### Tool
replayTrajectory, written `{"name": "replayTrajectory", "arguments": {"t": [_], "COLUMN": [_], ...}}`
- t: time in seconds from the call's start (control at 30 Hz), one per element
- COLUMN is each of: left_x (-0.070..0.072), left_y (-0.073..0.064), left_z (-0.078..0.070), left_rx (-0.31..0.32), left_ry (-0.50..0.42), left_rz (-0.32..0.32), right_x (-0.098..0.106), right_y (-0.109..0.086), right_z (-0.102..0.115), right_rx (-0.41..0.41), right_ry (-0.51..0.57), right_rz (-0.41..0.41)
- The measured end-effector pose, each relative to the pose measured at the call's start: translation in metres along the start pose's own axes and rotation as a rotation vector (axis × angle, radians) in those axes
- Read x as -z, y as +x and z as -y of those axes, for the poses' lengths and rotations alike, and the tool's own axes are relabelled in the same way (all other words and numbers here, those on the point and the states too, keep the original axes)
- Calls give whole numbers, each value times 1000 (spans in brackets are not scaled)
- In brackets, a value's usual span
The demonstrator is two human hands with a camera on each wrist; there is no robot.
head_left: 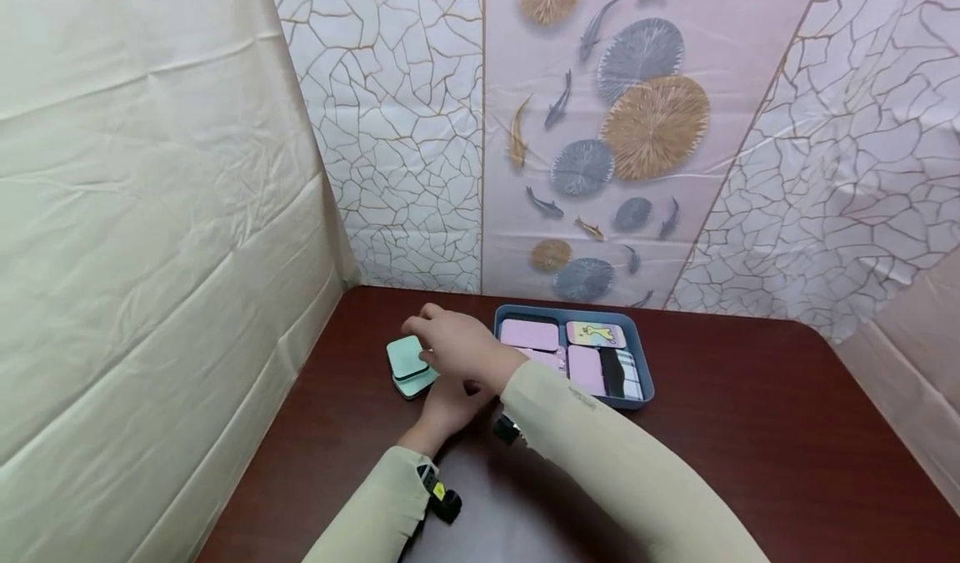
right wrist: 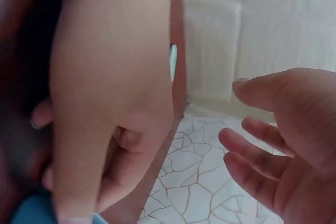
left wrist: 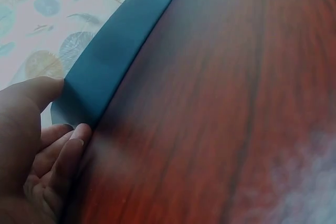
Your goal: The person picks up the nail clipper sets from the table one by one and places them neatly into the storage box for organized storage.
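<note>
My left hand [head_left: 447, 404] is at the near left corner of a blue divided tray [head_left: 645, 371]. In the left wrist view, the thumb lies at the top of the tray's wall [left wrist: 113, 48] and the curled fingers [left wrist: 68, 156] are at its lower edge, gripping the corner. Crossing above the left hand, my right hand [head_left: 461, 342] is held in the air with its fingers spread loosely and nothing in them. Just left of it, two mint-green flat rounded cases [head_left: 407, 354] lie stacked slightly askew, partly hidden by the hands.
Inside the tray are pink cases [head_left: 529, 334], a case with a yellow cartoon animal [head_left: 596, 334], a black item [head_left: 612, 371] and a plaid piece [head_left: 630, 375]. A dark red wooden table [head_left: 757, 429] carries everything. Patterned cloth [head_left: 405, 129] hangs behind it, and pale cloth [head_left: 165, 213] at left.
</note>
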State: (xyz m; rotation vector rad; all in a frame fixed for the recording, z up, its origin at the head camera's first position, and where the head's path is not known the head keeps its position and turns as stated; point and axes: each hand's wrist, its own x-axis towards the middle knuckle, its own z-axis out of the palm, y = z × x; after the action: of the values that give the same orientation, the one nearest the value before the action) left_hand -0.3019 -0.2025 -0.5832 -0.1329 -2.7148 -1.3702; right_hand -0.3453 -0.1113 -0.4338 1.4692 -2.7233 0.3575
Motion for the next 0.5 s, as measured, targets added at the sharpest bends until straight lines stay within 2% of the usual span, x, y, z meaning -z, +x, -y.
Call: {"name": "replayTrajectory", "arguments": {"t": [0.1,0.27,0.37,0.5], "left_x": [-1,-2,-2,-1], "left_y": [2,-1,-3,-3], "left_z": [1,0,0,-3], "left_rx": [3,-23,-46,-114], "left_ry": [4,12,24,74], "left_rz": [25,58,39,10], "right_x": [-5,-10,-15,-24], "right_y": [15,35,44,54], "right_z": [0,-6,-11,-13], "right_rx": [61,169,231,288], "right_ry": [-79,-248,-362,-499], "right_rz": [72,136,165,202]}}
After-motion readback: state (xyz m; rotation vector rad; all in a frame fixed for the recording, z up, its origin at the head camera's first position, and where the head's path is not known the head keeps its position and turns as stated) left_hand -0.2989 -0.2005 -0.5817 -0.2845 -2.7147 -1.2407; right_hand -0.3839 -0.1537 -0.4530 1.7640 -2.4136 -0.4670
